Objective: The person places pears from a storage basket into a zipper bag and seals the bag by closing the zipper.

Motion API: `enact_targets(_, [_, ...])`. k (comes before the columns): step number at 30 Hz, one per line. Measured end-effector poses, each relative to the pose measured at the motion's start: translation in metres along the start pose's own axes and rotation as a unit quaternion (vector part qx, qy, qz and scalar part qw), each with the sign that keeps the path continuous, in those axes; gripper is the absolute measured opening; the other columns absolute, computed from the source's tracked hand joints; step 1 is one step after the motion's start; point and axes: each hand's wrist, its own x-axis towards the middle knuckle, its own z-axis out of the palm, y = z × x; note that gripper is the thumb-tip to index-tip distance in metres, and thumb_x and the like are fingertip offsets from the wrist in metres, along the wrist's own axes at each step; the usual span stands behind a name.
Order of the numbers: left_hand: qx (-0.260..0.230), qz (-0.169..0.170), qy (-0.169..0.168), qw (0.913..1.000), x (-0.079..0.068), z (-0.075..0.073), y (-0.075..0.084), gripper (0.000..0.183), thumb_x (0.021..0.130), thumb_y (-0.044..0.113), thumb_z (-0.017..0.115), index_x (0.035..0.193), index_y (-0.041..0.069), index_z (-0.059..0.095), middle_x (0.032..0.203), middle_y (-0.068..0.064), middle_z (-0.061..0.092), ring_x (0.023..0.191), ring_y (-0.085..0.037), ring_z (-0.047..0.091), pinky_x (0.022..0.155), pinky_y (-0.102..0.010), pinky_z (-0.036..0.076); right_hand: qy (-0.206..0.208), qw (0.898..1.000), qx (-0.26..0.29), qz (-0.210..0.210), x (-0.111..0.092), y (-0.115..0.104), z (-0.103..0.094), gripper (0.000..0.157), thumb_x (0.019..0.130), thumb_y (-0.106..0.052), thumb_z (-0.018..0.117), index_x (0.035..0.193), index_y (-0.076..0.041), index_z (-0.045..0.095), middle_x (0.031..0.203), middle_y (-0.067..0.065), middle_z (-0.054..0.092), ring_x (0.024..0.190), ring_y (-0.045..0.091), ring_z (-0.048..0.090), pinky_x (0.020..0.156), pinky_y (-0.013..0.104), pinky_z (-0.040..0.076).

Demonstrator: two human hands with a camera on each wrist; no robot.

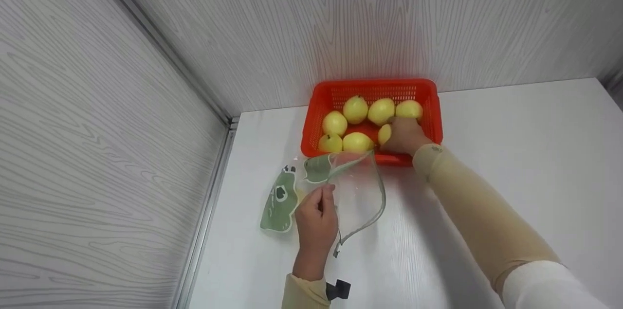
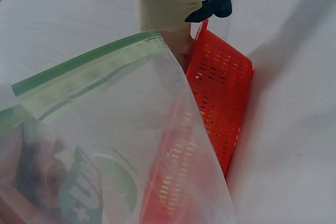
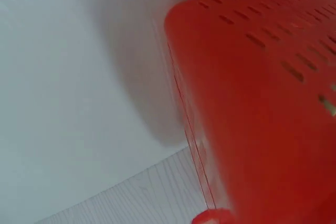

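In the head view, my left hand [image 1: 316, 221] pinches the edge of a clear zip bag [image 1: 359, 197] printed in green. Its mouth spreads toward the right, with the slider hanging low. Through the film in the left wrist view, part of that hand [image 2: 31, 177] shows behind the bag [image 2: 121, 114]. My right hand [image 1: 406, 135] reaches into a red plastic basket [image 1: 434, 104], its fingers around a rounded yellow fruit [image 1: 384, 135]. Several similar fruits [image 1: 355, 109] lie along the basket's back and left. The right wrist view shows the basket's outer wall [image 3: 226, 87], with that hand hidden.
The basket stands on a white table [image 1: 511, 153] against a pale wood-grain wall [image 1: 292, 22]. Another wood-grain panel [image 1: 97, 129] rises at the left. A green printed bag part [image 1: 280, 202] lies left of my left hand.
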Motion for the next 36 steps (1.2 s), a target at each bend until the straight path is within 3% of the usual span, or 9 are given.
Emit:
enact_targets(7, [-0.005,-0.011,-0.007,0.9999,-0.001,0.004,0.006,0.026,0.107,0.025,0.060,0.088,0.012,0.072,0.065,0.001,0.051,0.062,-0.008,0.049,0.055,-0.019,0.043,-0.004,1.000,0.023,-0.016,-0.024,-0.009,-0.031,0.092,0.076,-0.036,0.090,0.153,-0.013,0.046,0.137,0.008,0.060,0.123,0.033,0.053,0.108,0.059,0.047])
enact_targets(13, [0.002,-0.027,-0.014,0.9995,0.000,0.008,0.009,0.027,0.107,0.026,0.060,0.086,0.012,0.070,0.067,0.002,0.053,0.065,-0.008,0.051,0.058,-0.020,0.047,0.017,0.998,0.042,-0.051,-0.047,-0.018,-0.049,0.092,0.073,-0.030,0.089,0.153,-0.016,0.046,0.143,0.007,0.058,0.124,0.032,0.054,0.104,0.058,0.051])
enact_targets(18, [0.005,-0.023,-0.021,0.9995,0.001,0.012,0.009,0.027,0.107,0.023,0.060,0.084,0.012,0.069,0.067,0.001,0.052,0.063,-0.008,0.049,0.057,-0.020,0.044,0.027,0.995,0.047,-0.084,-0.068,-0.021,-0.058,0.083,0.076,-0.027,0.085,0.151,-0.016,0.049,0.137,0.011,0.061,0.120,0.033,0.057,0.101,0.056,0.053])
enact_targets(24, [0.006,-0.013,-0.010,0.9999,0.005,0.013,0.011,0.032,0.107,0.024,0.059,0.078,0.011,0.064,0.064,0.001,0.049,0.061,-0.008,0.047,0.055,-0.020,0.042,0.035,0.992,0.069,-0.096,-0.099,-0.024,-0.062,0.078,0.074,-0.025,0.086,0.145,-0.019,0.053,0.130,0.009,0.062,0.114,0.031,0.058,0.093,0.054,0.056])
enact_targets(30, [0.004,-0.004,0.000,1.0000,0.009,0.015,0.012,0.032,0.106,0.019,0.060,0.075,0.010,0.061,0.063,0.000,0.048,0.061,-0.009,0.047,0.054,-0.020,0.040,0.045,0.985,0.074,-0.147,-0.132,-0.032,-0.059,0.074,0.074,-0.025,0.086,0.142,-0.019,0.058,0.125,0.008,0.065,0.111,0.030,0.060,0.091,0.052,0.057])
enact_targets(36, [-0.002,-0.025,-0.002,0.9997,0.009,0.018,0.013,0.031,0.106,0.018,0.061,0.075,0.012,0.060,0.063,0.003,0.046,0.061,-0.009,0.047,0.054,-0.020,0.039,0.049,0.973,0.080,-0.209,-0.162,-0.040,-0.048,0.074,0.071,-0.023,0.091,0.138,-0.021,0.061,0.126,0.002,0.066,0.110,0.027,0.060,0.090,0.050,0.057])
